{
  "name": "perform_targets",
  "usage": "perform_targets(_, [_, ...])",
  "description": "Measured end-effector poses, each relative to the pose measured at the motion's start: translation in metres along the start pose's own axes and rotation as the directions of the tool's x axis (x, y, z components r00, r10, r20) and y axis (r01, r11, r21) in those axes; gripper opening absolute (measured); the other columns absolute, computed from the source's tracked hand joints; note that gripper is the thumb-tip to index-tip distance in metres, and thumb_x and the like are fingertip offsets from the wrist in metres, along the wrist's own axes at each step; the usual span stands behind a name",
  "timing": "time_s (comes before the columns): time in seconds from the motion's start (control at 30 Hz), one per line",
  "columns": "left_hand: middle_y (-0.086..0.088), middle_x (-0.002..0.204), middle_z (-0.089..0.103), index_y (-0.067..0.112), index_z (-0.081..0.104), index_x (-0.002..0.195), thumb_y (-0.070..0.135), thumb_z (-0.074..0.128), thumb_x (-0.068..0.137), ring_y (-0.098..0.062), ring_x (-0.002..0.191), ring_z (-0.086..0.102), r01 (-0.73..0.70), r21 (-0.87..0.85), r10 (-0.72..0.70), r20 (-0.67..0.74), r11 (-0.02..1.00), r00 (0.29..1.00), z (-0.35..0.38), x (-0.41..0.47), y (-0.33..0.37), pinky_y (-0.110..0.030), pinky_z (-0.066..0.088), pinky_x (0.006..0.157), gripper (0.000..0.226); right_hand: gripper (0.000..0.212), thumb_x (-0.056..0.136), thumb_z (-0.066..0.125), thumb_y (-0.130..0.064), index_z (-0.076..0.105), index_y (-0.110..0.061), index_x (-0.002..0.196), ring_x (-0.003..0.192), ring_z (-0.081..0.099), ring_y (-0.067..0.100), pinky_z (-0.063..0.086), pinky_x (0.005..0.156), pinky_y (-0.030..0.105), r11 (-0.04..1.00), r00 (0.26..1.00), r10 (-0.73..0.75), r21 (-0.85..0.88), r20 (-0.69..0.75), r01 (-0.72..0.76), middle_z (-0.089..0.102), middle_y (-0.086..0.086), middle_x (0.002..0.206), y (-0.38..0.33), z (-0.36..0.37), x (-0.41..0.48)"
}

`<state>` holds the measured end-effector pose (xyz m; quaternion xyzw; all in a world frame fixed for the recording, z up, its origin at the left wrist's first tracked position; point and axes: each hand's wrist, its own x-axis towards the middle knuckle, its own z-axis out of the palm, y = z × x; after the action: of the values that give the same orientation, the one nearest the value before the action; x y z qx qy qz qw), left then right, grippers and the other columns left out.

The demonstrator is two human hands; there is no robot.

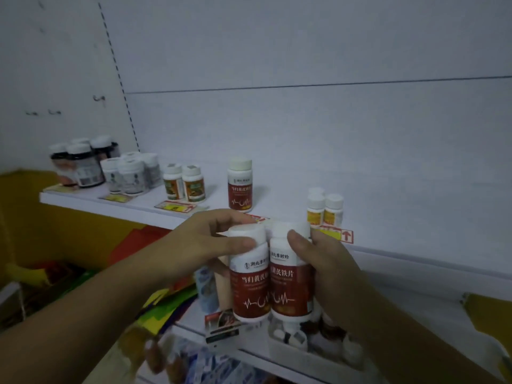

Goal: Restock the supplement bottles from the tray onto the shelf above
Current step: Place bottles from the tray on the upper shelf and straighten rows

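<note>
Two white bottles with red labels and white caps are held side by side just below the white upper shelf (415,253). My left hand (210,239) grips the left red-label bottle (249,284) around its cap and neck. My right hand (327,261) grips the right red-label bottle (291,286) from the right side. One matching bottle (240,185) stands upright on the upper shelf behind them. Below my hands a white tray (288,347) holds several more bottles, partly hidden by my right wrist.
On the upper shelf stand dark bottles (80,164) and white bottles (130,173) at the left, two green-label bottles (184,184), and yellow-label bottles (325,210) at the right. Price tags line the shelf edge. Colourful packets (163,309) lie below left.
</note>
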<state>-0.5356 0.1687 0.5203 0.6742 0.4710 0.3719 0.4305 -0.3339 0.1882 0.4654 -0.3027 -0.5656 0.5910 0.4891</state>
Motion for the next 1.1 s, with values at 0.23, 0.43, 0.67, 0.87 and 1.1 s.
perform_targets(0.23, [0.008, 0.093, 0.073, 0.029, 0.070, 0.091, 0.025, 0.075, 0.071, -0.013, 0.079, 0.071, -0.272, 0.149, 0.302, -0.238, 0.951, 0.923, -0.070, 0.028, 0.050, -0.026, 0.059, 0.058, 0.021, 0.045, 0.064, 0.064, -0.045, 0.061, -0.024, 0.104, 0.087, 0.070, 0.007, 0.054, 0.063, 0.016, 0.961, 0.976, -0.208, -0.196, -0.059, 0.193, 0.074, -0.011, 0.095, -0.055, 0.013, 0.041])
perform_targets(0.43, [0.009, 0.095, 0.068, 0.031, 0.067, 0.090, 0.019, 0.070, 0.077, -0.008, 0.085, 0.067, -0.376, 0.151, 0.405, -0.377, 0.914, 0.833, -0.140, 0.105, 0.098, -0.020, 0.056, 0.060, 0.017, 0.027, 0.081, 0.064, -0.038, 0.055, -0.036, 0.107, 0.084, 0.059, -0.002, 0.042, 0.060, 0.012, 0.784, 0.956, -0.246, -0.613, -0.162, 0.098, 0.061, -0.022, 0.098, -0.089, 0.011, 0.114])
perform_targets(0.67, [0.003, 0.100, 0.064, 0.023, 0.065, 0.095, 0.018, 0.073, 0.076, -0.015, 0.093, 0.062, -0.226, 0.139, 0.255, -0.243, 0.964, 0.936, -0.151, 0.196, 0.064, -0.029, 0.056, 0.069, 0.021, 0.028, 0.081, 0.069, -0.027, 0.059, -0.025, 0.107, 0.095, 0.061, 0.007, 0.049, 0.080, 0.024, 0.700, 0.973, -0.100, -0.710, -0.210, -0.081, 0.065, -0.007, 0.105, -0.060, 0.006, 0.157])
perform_targets(0.87, [-0.005, 0.104, 0.062, 0.019, 0.062, 0.094, 0.016, 0.074, 0.074, -0.021, 0.091, 0.062, -0.065, 0.242, 0.062, 0.022, 0.968, 0.998, -0.137, 0.234, 0.025, -0.029, 0.058, 0.057, 0.024, 0.040, 0.088, 0.061, -0.024, 0.048, -0.029, 0.126, 0.108, 0.059, 0.013, 0.049, 0.096, 0.034, 0.684, 0.968, -0.091, -0.721, -0.235, -0.111, 0.060, -0.003, 0.125, -0.050, 0.009, 0.154])
perform_targets(1.1, [-0.004, 0.109, 0.063, 0.023, 0.062, 0.102, 0.014, 0.069, 0.074, -0.020, 0.098, 0.061, 0.025, 0.277, -0.109, 0.292, 0.961, 0.950, -0.127, 0.244, 0.002, -0.029, 0.059, 0.063, 0.030, 0.030, 0.093, 0.051, -0.025, 0.047, -0.036, 0.120, 0.115, 0.055, 0.014, 0.049, 0.097, 0.040, 0.599, 0.975, -0.108, -0.795, -0.194, -0.092, 0.054, -0.009, 0.129, -0.049, 0.015, 0.149])
